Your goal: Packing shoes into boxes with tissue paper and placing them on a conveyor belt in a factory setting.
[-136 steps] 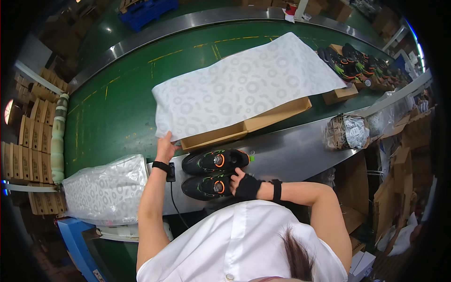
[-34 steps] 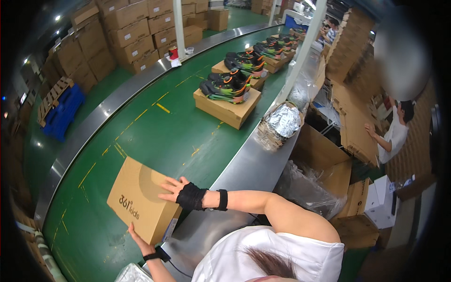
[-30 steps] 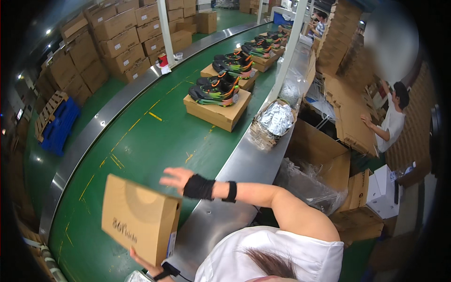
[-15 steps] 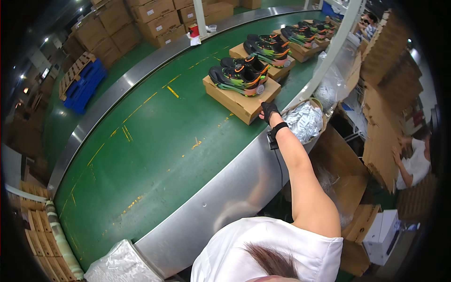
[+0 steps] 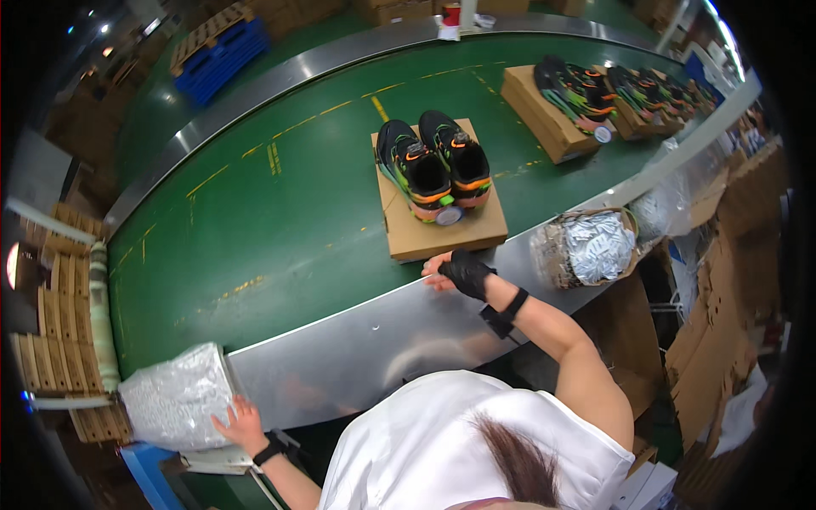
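Observation:
A pair of black sneakers [image 5: 433, 170] with orange and green trim stands on a closed brown shoebox [image 5: 446, 242] on the green conveyor belt. My right hand [image 5: 459, 274], in a black fingerless glove, is just in front of the box's near edge, over the steel rim. Its bare fingers reach leftward and look apart, with nothing visible in them. At the lower left, my left hand [image 5: 240, 422] is spread at the right edge of a clear plastic bag [image 5: 177, 398] with pale contents; I cannot tell whether it touches.
Farther right, more shoeboxes [image 5: 552, 115] carry similar sneakers. A container of silvery packets [image 5: 599, 246] stands by the steel rim [image 5: 340, 353]. Flattened cartons [image 5: 718, 280] lean at the right. Brown boxes [image 5: 64, 314] line the left end; a blue pallet [image 5: 223, 59] lies beyond the belt.
The view has swung. The nearest shoebox with its sneakers has turned and stands farther from the others. My right hand has left its corner for its front edge, and my left hand has come into view.

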Demonstrator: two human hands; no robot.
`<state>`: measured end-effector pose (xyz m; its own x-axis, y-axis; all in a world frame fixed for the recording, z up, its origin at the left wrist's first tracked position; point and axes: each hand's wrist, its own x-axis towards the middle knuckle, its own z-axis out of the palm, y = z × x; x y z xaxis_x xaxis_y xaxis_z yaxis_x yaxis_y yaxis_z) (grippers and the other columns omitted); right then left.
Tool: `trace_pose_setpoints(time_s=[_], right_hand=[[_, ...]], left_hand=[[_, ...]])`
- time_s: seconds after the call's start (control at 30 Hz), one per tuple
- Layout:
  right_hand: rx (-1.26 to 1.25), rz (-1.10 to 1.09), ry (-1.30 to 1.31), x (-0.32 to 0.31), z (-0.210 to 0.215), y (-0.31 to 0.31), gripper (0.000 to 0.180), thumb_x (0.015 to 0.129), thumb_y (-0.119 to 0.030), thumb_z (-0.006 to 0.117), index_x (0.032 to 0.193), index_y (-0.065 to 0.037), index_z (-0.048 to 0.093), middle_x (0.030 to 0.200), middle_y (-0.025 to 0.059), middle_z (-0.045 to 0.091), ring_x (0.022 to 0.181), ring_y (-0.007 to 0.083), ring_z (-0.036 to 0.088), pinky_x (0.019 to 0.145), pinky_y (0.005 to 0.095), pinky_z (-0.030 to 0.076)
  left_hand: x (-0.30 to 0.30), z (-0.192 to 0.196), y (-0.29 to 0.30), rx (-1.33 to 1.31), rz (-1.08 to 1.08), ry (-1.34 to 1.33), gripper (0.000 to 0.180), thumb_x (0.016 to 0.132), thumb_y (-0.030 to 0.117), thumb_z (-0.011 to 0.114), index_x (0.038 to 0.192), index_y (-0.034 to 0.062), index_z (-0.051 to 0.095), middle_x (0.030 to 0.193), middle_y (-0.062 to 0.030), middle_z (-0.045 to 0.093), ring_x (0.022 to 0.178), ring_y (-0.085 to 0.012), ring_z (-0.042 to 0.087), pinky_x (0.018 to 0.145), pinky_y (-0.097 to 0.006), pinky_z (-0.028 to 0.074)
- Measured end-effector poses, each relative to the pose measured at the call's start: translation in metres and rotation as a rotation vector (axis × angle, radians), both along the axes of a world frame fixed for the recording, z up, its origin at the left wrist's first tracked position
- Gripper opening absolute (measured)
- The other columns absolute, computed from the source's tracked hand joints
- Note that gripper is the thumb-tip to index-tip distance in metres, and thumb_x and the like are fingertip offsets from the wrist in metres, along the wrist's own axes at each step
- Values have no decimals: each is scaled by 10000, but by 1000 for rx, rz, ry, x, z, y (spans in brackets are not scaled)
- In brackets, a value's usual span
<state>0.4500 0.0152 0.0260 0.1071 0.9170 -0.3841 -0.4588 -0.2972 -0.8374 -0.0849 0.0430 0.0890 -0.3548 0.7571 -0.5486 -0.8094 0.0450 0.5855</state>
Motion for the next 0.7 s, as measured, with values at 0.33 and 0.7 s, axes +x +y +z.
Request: trace_pose_setpoints(time_s=[0.33, 0.7], right_hand=[[-140, 367, -1881, -13, 137, 85, 547, 599, -569, 596, 1014, -213, 599, 1005, 114, 569, 990, 247, 497, 874, 437, 285], [163, 298, -1542, -62, 220, 81, 512, 604, -509, 659, 762, -23, 633, 718, 128, 607, 728, 236, 582, 671, 305, 458]], left_hand=[[-11, -12, 12, -84, -197, 57, 545, 735, 448, 566, 1077, 51, 413, 964, -84, 476, 861, -214, 479, 712, -364, 403], [-52, -19, 28, -134, -332, 201, 425, 775, 406, 535, 1021, 71, 443, 892, -73, 511, 807, -208, 500, 675, -347, 422]])
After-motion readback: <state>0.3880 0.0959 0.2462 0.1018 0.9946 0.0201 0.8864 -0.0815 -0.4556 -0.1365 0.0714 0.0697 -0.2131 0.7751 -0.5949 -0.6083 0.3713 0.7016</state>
